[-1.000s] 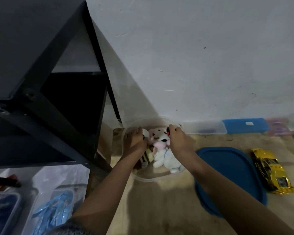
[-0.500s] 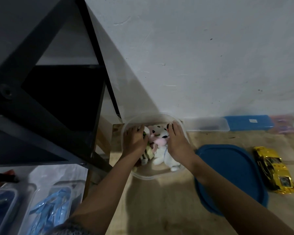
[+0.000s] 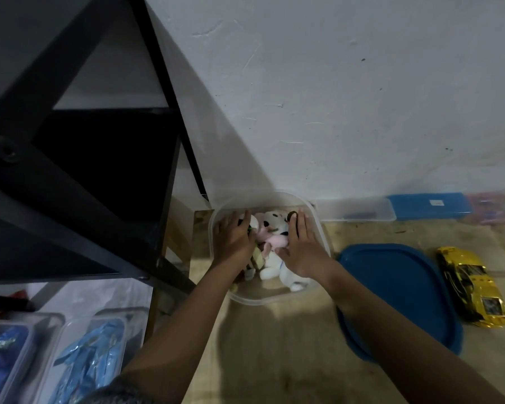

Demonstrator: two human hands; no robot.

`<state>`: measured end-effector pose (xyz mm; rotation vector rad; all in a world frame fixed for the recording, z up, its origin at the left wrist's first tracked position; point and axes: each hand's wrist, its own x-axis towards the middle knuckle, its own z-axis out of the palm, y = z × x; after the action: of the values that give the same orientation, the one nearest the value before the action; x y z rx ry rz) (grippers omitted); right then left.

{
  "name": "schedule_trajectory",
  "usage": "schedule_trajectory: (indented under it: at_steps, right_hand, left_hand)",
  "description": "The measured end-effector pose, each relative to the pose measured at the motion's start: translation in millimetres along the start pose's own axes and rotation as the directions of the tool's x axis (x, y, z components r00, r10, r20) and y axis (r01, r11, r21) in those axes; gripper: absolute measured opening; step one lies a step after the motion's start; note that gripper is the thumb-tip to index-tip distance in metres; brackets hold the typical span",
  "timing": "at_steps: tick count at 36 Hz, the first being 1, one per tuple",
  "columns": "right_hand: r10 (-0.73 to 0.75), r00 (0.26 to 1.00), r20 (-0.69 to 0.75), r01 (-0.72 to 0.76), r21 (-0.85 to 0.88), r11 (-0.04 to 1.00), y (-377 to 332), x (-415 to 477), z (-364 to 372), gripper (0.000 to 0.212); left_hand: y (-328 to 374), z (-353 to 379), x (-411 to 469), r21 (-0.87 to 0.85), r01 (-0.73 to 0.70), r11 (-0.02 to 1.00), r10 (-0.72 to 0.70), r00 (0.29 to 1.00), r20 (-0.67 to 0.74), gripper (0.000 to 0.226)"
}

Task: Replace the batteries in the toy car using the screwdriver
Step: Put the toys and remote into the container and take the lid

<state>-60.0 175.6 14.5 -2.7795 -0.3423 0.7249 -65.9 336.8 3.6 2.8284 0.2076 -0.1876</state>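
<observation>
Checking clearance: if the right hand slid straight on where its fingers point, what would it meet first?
Likely the far wall of the clear plastic tub, just beyond the right hand, though depth is unclear.

Bare tabletop [image 3: 274, 345] open in front of clear tub [image 3: 318, 223]; black shelf frame [image 3: 79, 182] blocks left, blue lid [image 3: 397, 293] and yellow toy car [image 3: 473, 287] crowd right.

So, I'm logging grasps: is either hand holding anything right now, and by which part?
Nothing is gripped. The left hand and right hand lie with fingers straight on top of the plush toys in the tub.
</observation>
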Motion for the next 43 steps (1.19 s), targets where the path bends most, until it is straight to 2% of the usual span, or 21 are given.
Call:
schedule_trajectory:
  at_steps: [4, 9, 18, 22, 26, 30, 34, 39, 43]
  right_hand:
    - [0.053, 0.997, 0.055, -0.049, -0.077, 0.996, -4.4, -11.9, 0.6, 0.092]
    - [0.062, 0.997, 0.040, -0.057, -0.106, 0.993, -4.1, -13.3, 11.0, 0.092]
    - [0.023, 0.999, 0.034, -0.022, -0.013, 1.000, -4.2, -15.2, 9.1, 0.087]
    - [-0.058, 0.998, -0.039, 0.062, 0.109, 0.992, 1.3, -30.0, -4.0, 0.077]
    - [-0.173, 0.951, -0.256, 0.231, 0.220, 0.948, 24.4, -58.7, -20.1, 0.066]
    - [-0.057, 0.923, -0.380, 0.216, 0.392, 0.894, 74.6, -91.4, -25.6, 0.062]
    - [0.136, 0.913, -0.385, 0.088, 0.512, 0.855, 135.4, -129.4, -10.3, 0.060]
    - [0.327, 0.858, -0.395, -0.050, 0.571, 0.819, 187.1, -177.1, 27.5, 0.057]
    - [0.420, 0.802, -0.425, -0.118, 0.577, 0.808, 209.3, -201.3, 51.7, 0.050]
  left_hand:
    - [2.7, 0.2, -6.2, 0.027, 0.009, 1.000, -0.008, 1.000, -0.012, 0.051]
    - [1.5, 4.6, -8.1, 0.019, 0.011, 1.000, -0.011, 1.000, 0.022, 0.052]
    - [1.9, 2.2, -10.1, -0.005, 0.021, 1.000, -0.021, 0.995, 0.093, 0.052]
    - [15.7, -8.1, -21.4, -0.015, 0.009, 1.000, -0.008, 0.999, 0.045, 0.052]
    - [48.2, -13.7, -46.4, -0.109, -0.070, 0.992, 0.054, 0.988, -0.145, 0.050]
    - [98.4, -4.6, -76.8, -0.281, -0.246, 0.927, 0.147, 0.932, -0.332, 0.055]
    - [149.1, 19.7, -120.7, -0.446, -0.323, 0.835, 0.168, 0.921, -0.353, 0.049]
    - [178.7, 79.1, -176.7, -0.577, -0.248, 0.778, 0.095, 0.955, -0.282, 0.036]
    - [187.5, 116.9, -199.8, -0.610, -0.053, 0.791, -0.062, 0.984, -0.166, 0.041]
